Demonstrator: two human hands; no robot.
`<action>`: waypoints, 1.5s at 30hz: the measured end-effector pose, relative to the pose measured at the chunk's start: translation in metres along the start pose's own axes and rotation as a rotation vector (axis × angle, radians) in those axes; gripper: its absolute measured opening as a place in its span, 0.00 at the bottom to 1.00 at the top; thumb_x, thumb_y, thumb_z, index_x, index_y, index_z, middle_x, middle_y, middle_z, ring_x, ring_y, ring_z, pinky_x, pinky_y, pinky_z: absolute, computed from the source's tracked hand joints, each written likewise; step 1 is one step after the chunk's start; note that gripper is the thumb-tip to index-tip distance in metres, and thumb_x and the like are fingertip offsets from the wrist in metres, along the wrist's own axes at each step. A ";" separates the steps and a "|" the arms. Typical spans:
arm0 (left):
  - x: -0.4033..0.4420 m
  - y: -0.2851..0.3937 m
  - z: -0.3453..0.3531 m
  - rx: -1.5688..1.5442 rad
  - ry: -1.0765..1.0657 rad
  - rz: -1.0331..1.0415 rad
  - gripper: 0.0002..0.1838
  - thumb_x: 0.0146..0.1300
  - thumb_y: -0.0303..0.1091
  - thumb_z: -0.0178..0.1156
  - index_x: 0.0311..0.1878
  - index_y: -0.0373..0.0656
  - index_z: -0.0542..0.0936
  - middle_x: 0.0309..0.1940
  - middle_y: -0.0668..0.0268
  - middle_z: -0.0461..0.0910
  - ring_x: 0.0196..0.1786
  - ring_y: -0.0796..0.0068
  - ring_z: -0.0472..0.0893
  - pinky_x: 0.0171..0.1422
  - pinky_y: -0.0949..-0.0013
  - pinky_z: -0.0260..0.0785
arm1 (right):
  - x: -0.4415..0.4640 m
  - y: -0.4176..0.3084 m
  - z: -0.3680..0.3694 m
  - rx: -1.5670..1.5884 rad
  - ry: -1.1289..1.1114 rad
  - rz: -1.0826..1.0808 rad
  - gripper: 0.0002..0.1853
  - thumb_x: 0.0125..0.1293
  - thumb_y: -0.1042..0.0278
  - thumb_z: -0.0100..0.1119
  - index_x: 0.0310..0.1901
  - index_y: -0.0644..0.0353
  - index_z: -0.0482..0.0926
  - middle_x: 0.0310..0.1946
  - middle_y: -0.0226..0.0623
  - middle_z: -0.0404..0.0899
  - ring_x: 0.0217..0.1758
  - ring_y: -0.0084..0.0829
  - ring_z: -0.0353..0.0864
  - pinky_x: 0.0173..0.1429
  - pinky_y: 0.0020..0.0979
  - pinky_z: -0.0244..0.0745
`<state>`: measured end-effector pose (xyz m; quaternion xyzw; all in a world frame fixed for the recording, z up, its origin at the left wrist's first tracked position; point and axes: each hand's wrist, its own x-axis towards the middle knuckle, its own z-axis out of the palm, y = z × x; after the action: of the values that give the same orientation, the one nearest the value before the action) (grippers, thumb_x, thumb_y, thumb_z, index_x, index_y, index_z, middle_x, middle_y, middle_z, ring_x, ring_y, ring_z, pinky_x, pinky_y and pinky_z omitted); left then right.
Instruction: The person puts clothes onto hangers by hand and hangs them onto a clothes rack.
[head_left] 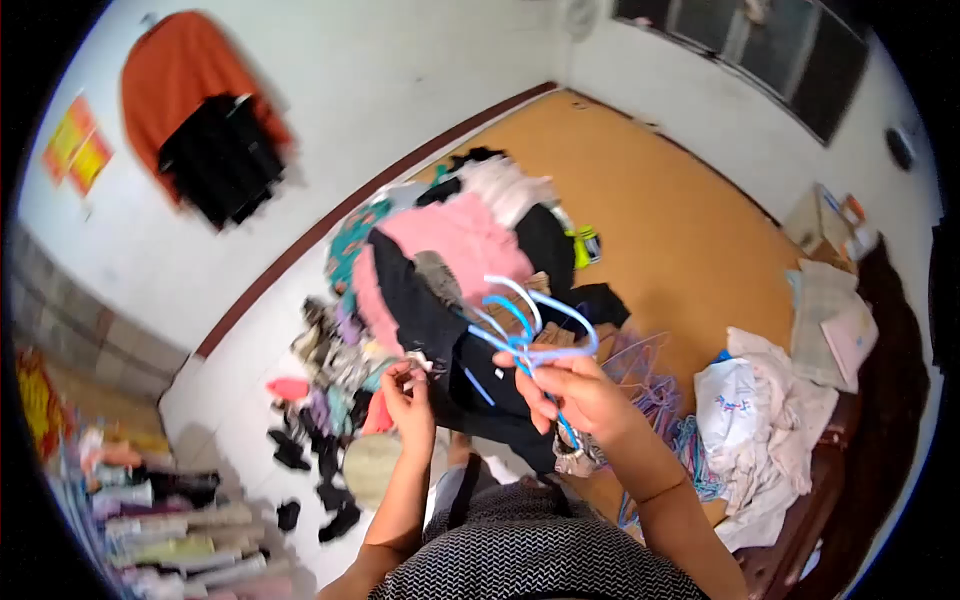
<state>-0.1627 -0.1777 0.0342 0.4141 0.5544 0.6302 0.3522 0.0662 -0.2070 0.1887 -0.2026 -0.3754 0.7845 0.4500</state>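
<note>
My right hand [575, 392] is closed around several clothes hangers [525, 345], whose blue, white and purple hooks stick up above the fingers. Left of it, my left hand [405, 392] has its fingers curled together beside a black garment [485, 375]. What those fingertips pinch, if anything, is too small to make out. The black garment lies below and between both hands, and a short blue piece shows across it. Just beyond the hands rises a heap of clothes with a pink garment [465, 235] on top.
Loose hangers [655, 400] lie tangled to the right, near a white plastic bag [727, 395] and pale cloth. Socks and small clothes [325, 425] are scattered on the left floor. A round stool seat [375, 470] is close by. Folded clothes [180, 520] line the lower left.
</note>
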 end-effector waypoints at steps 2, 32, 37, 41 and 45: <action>-0.033 0.023 -0.035 0.140 0.100 0.247 0.11 0.59 0.22 0.54 0.45 0.38 0.70 0.44 0.61 0.71 0.43 0.75 0.72 0.47 0.74 0.65 | 0.001 0.031 0.009 0.059 -0.058 0.059 0.21 0.69 0.67 0.49 0.60 0.68 0.66 0.30 0.31 0.70 0.25 0.19 0.71 0.33 0.29 0.79; -0.341 0.219 -0.536 0.747 0.881 0.390 0.06 0.54 0.28 0.64 0.32 0.35 0.78 0.26 0.59 0.80 0.26 0.64 0.80 0.30 0.68 0.71 | -0.101 0.430 0.465 -0.144 -0.564 0.826 0.13 0.71 0.66 0.45 0.51 0.65 0.65 0.38 0.48 0.78 0.37 0.37 0.83 0.41 0.35 0.83; -0.394 0.227 -0.584 0.777 1.032 0.304 0.04 0.55 0.26 0.61 0.33 0.35 0.79 0.28 0.59 0.81 0.26 0.67 0.80 0.30 0.70 0.71 | -0.120 0.466 0.527 -0.175 -0.730 0.945 0.14 0.71 0.65 0.45 0.51 0.65 0.65 0.39 0.48 0.77 0.36 0.36 0.83 0.41 0.34 0.82; -0.421 0.232 -0.616 0.536 1.164 0.290 0.07 0.56 0.25 0.60 0.37 0.34 0.78 0.33 0.57 0.82 0.31 0.69 0.83 0.35 0.71 0.74 | -0.129 0.499 0.572 -0.179 -0.880 1.005 0.13 0.71 0.65 0.45 0.50 0.65 0.66 0.38 0.44 0.77 0.35 0.32 0.82 0.41 0.31 0.82; -0.440 0.243 -0.659 0.713 1.070 0.266 0.09 0.63 0.27 0.55 0.42 0.31 0.77 0.36 0.57 0.83 0.38 0.73 0.82 0.45 0.72 0.73 | -0.138 0.548 0.608 -0.209 -1.086 1.075 0.12 0.72 0.62 0.42 0.48 0.62 0.68 0.38 0.37 0.77 0.35 0.27 0.82 0.42 0.28 0.81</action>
<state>-0.5799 -0.8771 0.1892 0.1999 0.7719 0.5651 -0.2120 -0.5651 -0.7447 0.1503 0.0150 -0.4657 0.8452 -0.2619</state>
